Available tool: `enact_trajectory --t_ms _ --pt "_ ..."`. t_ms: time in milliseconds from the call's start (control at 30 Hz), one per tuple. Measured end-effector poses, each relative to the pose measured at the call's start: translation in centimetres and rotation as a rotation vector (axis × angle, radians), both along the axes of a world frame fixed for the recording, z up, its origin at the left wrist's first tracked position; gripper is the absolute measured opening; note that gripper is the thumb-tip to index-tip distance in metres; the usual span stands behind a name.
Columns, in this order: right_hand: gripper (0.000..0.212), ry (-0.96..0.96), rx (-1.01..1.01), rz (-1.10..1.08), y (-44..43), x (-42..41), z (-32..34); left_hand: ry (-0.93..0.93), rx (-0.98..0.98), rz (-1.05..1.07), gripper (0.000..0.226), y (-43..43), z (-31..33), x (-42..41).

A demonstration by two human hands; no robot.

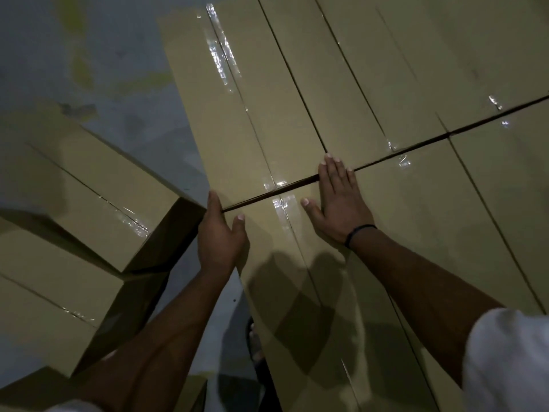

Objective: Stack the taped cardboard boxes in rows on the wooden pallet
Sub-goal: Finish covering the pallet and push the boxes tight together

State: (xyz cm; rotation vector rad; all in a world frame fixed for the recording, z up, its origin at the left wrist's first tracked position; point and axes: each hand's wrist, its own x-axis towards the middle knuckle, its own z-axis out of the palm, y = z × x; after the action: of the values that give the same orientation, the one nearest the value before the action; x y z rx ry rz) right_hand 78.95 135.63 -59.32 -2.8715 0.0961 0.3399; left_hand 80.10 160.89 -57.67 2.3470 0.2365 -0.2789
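Boxes (371, 69) are set in rows. The nearest box (285, 263) is pressed under the flat, spread right hand (338, 200); its left top edge is straddled by the straight-fingered left hand (221, 236), thumb on top.

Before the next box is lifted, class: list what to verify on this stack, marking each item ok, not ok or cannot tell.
1. Gap between near box and far box closed: not ok, a dark slit shows.
2. Right hand flat on the near box: ok.
3. Right fingertips clear of the gap: not ok, they lie across it.
4. Left hand on the near box's left edge: ok.
5. Tape over the near box's seam: ok.
6. Pallet under the stack: cannot tell, hidden.
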Motion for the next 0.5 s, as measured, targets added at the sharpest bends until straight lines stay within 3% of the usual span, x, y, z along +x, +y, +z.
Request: enact_trajectory --t_ms 500 --pt "0.080 -0.079 0.051 0.000 -0.3 -0.2 0.6 -0.013 -0.153 0.073 0.066 1.2 0.5 0.5"
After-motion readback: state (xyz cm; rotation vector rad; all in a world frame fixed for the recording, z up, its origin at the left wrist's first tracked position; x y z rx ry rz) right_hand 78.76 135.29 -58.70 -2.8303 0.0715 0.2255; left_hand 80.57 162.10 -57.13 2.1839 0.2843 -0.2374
